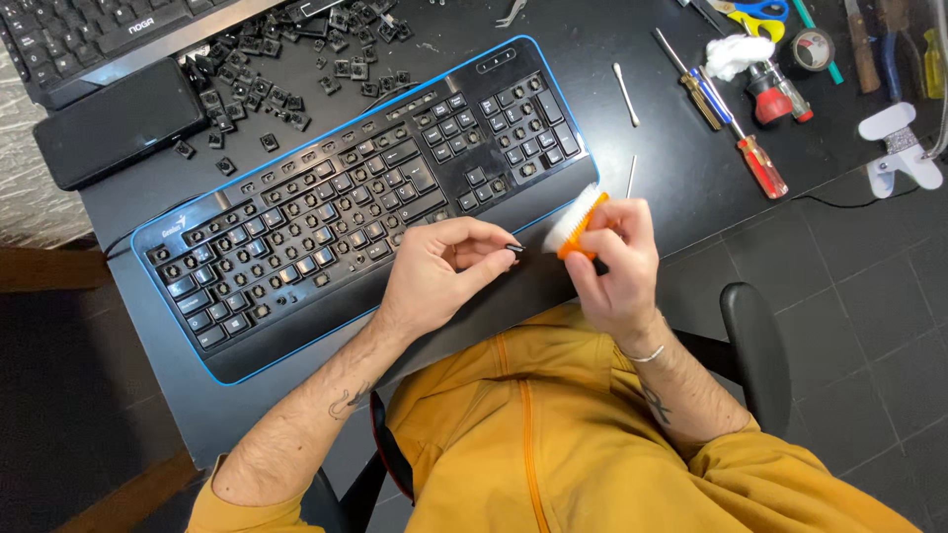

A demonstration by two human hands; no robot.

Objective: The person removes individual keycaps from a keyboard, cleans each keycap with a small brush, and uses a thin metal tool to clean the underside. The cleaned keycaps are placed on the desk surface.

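Observation:
A black keyboard (326, 217) with a blue edge lies on the dark desk, most of its keycaps off. My left hand (439, 271) hovers over its lower right corner and pinches a small black keycap (514, 248) between thumb and fingers. My right hand (614, 262), just right of the keyboard's corner, grips a small orange brush with white bristles (576, 223), bristles pointing up and left, close to the keycap.
Loose black keycaps (276, 79) are piled at the back beside a black phone (118, 123) and a second keyboard (89, 35). Screwdrivers (736, 128), cotton swabs (626, 94), scissors (755, 15) and tape (812, 47) lie at the right. The desk edge and a chair armrest (755, 345) are near my right hand.

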